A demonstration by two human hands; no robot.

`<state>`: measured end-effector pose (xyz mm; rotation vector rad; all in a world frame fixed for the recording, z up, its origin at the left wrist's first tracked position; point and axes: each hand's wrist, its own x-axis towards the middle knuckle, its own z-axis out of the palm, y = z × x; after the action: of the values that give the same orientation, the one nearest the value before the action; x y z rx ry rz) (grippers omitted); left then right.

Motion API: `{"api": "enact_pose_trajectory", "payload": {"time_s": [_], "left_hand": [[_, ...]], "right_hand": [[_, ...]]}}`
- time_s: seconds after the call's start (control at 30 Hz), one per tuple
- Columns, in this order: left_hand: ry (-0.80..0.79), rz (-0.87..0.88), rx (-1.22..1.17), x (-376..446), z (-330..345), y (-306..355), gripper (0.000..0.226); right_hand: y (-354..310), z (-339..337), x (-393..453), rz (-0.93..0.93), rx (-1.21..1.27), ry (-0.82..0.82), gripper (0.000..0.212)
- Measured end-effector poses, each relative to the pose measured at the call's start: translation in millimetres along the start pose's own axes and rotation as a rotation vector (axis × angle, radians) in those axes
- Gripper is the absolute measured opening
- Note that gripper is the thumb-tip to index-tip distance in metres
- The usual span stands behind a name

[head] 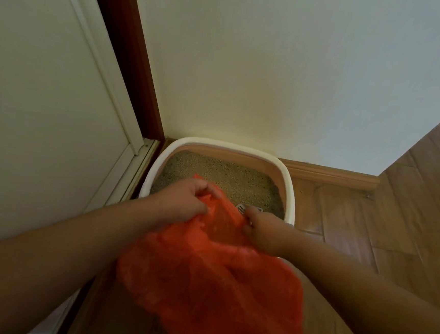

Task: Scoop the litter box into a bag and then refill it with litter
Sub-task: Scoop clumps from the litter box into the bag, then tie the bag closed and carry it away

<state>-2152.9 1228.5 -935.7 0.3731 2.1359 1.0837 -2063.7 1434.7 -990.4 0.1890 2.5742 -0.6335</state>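
A litter box (290,189) with a white rim and pinkish inner wall stands on the floor in the corner, filled with tan litter (228,177). An orange plastic bag (212,278) hangs in front of it, over its near edge. My left hand (184,201) grips the bag's upper edge on the left. My right hand (264,230) holds the bag's edge on the right. Just above my right hand, the slotted end of a white scoop (244,209) shows over the litter; whether my right hand also holds the scoop is hidden.
A white wall (275,65) rises behind the box. A white door (33,97) with a dark red frame stands to the left. Wooden floor (395,222) and a wooden baseboard (332,176) lie to the right.
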Motion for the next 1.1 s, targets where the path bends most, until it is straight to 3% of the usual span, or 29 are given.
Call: {"api": "enact_pose_trajectory", "payload": {"time_s": [0.2,0.3,0.4,0.47,0.57,0.63,0.7,0.83,0.87,0.97,1.1], "left_hand": [[-0.038,-0.019,0.503,-26.6,-15.0,71.8,0.034],[-0.104,-0.071,0.749,-49.4,-22.7,97.1,0.038],[-0.028,-0.156,0.755,-65.9,-34.0,100.1,0.05],[0.107,-0.142,0.684,-68.3,-38.1,91.4,0.048],[0.312,-0.084,0.395,-62.1,-37.3,79.0,0.026],[0.309,-0.1,0.218,-56.0,-36.9,76.8,0.025],[0.254,-0.112,-0.006,-52.7,-34.1,77.5,0.033],[0.244,-0.094,-0.438,-35.1,-29.9,82.5,0.039],[0.237,-0.072,-0.529,-31.0,-29.1,86.0,0.04],[0.155,-0.034,-0.751,-27.2,-28.2,91.9,0.051],[0.131,0.001,-0.683,-32.8,-26.5,92.8,0.075]], "right_hand": [[-29.7,-67.0,-27.0,0.111,0.114,0.224,0.023],[-42.2,-94.8,-52.8,0.206,0.454,0.264,0.043],[-44.1,-105.0,-81.4,0.219,0.905,0.225,0.076],[-41.5,-100.7,-95.5,0.214,0.934,0.211,0.081],[-38.6,-88.1,-101.6,0.22,0.465,0.193,0.058],[-41.6,-90.1,-97.5,0.197,0.157,0.162,0.038],[-43.2,-95.7,-95.5,0.122,0.065,0.154,0.027],[-25.6,-103.8,-98.9,0.138,-0.086,-0.063,0.093],[-19.2,-104.3,-98.2,0.157,-0.155,-0.123,0.09],[-3.0,-104.1,-87.5,0.202,-0.159,-0.121,0.027],[-0.6,-105.0,-72.7,0.261,0.0,0.046,0.019]]}}
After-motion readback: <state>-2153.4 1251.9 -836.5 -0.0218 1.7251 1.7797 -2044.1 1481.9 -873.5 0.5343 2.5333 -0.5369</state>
